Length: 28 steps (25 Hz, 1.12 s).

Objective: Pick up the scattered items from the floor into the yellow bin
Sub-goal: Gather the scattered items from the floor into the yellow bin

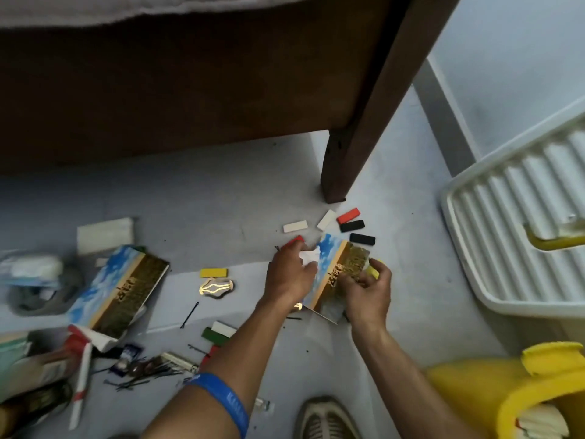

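A blue-and-gold card box (335, 269) lies on the grey floor near the bed leg. My left hand (289, 272) holds a small white block (308, 256) at the box's left edge. My right hand (368, 294) grips the box's right side, and a yellow block (375, 270) sits at its fingertips. Loose white (295, 226), red (348, 215) and black (362, 239) blocks lie just beyond the box. The yellow bin (468, 394) stands at the lower right with a few pieces inside.
A second blue-and-gold box (120, 289), a yellow block (213, 273), a gold clip (217, 288), green and white blocks (218, 332), hairpins and packets litter the floor at left. A dark wooden bed leg (348, 160) stands behind. A white plastic rack (512, 223) is at right.
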Motion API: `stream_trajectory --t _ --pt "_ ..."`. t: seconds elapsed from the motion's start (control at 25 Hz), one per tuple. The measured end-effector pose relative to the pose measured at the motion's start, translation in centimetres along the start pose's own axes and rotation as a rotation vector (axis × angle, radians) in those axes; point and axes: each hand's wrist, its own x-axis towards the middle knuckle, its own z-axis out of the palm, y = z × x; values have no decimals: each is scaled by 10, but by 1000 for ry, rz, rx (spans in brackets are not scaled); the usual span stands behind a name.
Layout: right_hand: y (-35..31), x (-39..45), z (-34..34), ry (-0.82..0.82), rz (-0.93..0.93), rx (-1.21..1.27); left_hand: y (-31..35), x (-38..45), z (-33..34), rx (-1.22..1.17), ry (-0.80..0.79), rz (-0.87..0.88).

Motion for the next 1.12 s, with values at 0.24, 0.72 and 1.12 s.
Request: stream_trajectory --t 0.24,0.72,1.12 --pt "-47 -50 -34 -111 -189 178 31 -56 -47 -581 59 -98" --pt "-51 -176 -328 476 -285 -72 210 -259 28 -207 -604 524" --pt "-66 -166 -245 33 -556 -401 145 -204 -5 -288 -184 317"
